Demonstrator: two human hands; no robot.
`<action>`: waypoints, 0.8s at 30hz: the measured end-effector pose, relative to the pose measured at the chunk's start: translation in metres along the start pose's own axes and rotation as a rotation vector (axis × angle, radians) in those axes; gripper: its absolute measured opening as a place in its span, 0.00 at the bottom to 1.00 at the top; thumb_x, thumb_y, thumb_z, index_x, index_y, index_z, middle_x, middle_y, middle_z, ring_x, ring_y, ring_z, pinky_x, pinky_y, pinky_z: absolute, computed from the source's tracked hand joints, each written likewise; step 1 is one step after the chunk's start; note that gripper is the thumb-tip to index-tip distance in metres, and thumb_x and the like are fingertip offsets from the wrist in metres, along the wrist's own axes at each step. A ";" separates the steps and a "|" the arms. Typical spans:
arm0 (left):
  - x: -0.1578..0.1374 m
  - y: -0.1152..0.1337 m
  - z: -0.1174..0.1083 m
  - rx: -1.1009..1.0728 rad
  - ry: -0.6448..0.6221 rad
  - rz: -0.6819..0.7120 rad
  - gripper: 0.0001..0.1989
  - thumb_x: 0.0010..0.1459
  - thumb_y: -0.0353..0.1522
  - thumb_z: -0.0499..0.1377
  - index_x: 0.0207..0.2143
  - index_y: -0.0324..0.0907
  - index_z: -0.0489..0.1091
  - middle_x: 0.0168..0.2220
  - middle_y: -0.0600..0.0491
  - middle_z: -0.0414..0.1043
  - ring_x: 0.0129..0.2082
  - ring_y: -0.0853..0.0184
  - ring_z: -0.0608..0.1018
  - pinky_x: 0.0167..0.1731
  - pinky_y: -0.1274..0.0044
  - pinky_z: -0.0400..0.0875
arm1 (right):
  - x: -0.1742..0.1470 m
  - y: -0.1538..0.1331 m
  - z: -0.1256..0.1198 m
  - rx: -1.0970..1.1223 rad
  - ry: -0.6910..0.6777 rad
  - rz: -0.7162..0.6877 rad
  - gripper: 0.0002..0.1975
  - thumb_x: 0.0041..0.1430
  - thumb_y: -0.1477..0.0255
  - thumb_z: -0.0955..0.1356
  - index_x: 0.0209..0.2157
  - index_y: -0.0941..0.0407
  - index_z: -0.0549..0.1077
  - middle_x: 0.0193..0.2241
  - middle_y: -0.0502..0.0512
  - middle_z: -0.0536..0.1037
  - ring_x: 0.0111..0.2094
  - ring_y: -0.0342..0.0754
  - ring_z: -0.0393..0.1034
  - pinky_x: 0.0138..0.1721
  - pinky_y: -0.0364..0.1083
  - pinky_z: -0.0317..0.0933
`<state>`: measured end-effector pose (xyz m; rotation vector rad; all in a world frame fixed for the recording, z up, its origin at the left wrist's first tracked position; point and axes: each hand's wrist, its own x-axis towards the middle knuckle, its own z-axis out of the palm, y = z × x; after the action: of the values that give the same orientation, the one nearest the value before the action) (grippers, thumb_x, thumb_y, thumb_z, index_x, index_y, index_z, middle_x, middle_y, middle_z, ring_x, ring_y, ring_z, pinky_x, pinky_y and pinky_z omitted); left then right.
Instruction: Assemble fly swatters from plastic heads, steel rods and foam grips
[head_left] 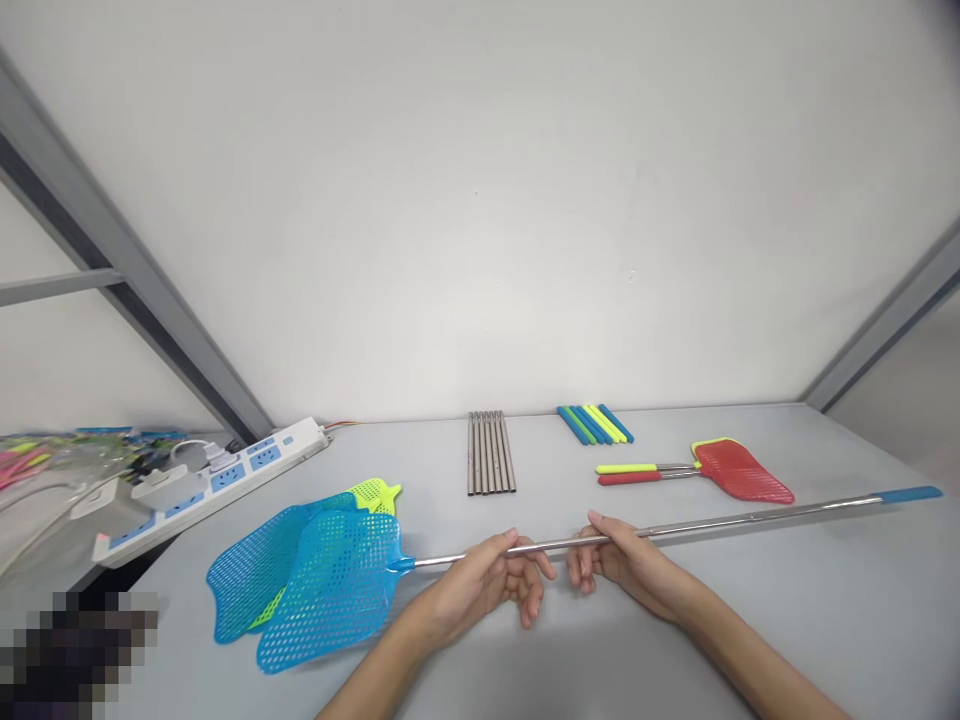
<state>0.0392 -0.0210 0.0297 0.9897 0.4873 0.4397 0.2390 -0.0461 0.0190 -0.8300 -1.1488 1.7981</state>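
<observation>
Both my hands hold one fly swatter by its long metal rod point(712, 523), fully drawn out above the table. My left hand point(487, 585) grips the rod near its blue mesh head point(334, 590). My right hand point(626, 562) pinches the rod a little further right. The rod ends in a blue grip point(909, 494) at the far right. Under the blue head lie two loose swatter heads, one blue point(255, 570) and one yellow-green point(375, 493).
Several bare metal rods point(490, 452) lie side by side at the back. Coloured grips point(595, 424) lie to their right. Two collapsed swatters with a red head point(742, 470) rest nearby. A white power strip point(217, 480) and plastic bags point(45, 480) sit left.
</observation>
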 end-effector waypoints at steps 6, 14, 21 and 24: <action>0.001 -0.001 -0.001 -0.047 0.003 -0.003 0.24 0.55 0.44 0.38 0.26 0.36 0.65 0.19 0.51 0.63 0.21 0.69 0.66 0.29 0.74 0.59 | 0.000 0.000 0.002 0.008 -0.005 -0.008 0.30 0.54 0.55 0.50 0.19 0.62 0.69 0.21 0.58 0.70 0.23 0.45 0.63 0.31 0.48 0.54; 0.001 -0.003 -0.001 -0.032 0.018 0.010 0.24 0.55 0.44 0.39 0.28 0.35 0.65 0.17 0.53 0.62 0.19 0.70 0.66 0.29 0.75 0.59 | 0.001 0.001 0.003 0.048 0.010 0.025 0.29 0.52 0.53 0.52 0.19 0.61 0.68 0.21 0.58 0.69 0.23 0.45 0.63 0.27 0.46 0.53; 0.001 -0.003 0.001 -0.028 0.019 0.025 0.22 0.56 0.41 0.40 0.33 0.35 0.67 0.15 0.54 0.61 0.19 0.69 0.66 0.29 0.74 0.60 | 0.001 0.002 0.003 0.041 0.007 0.018 0.30 0.52 0.53 0.51 0.18 0.61 0.68 0.21 0.58 0.69 0.23 0.45 0.62 0.29 0.47 0.54; 0.001 -0.003 0.001 -0.030 0.015 0.024 0.22 0.55 0.42 0.41 0.34 0.36 0.67 0.15 0.55 0.61 0.18 0.69 0.66 0.29 0.74 0.60 | 0.001 0.002 0.004 0.032 0.011 0.021 0.30 0.52 0.53 0.52 0.19 0.61 0.69 0.20 0.57 0.69 0.22 0.44 0.62 0.30 0.47 0.54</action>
<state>0.0414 -0.0229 0.0275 0.9644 0.4813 0.4756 0.2344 -0.0475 0.0190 -0.8354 -1.1048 1.8226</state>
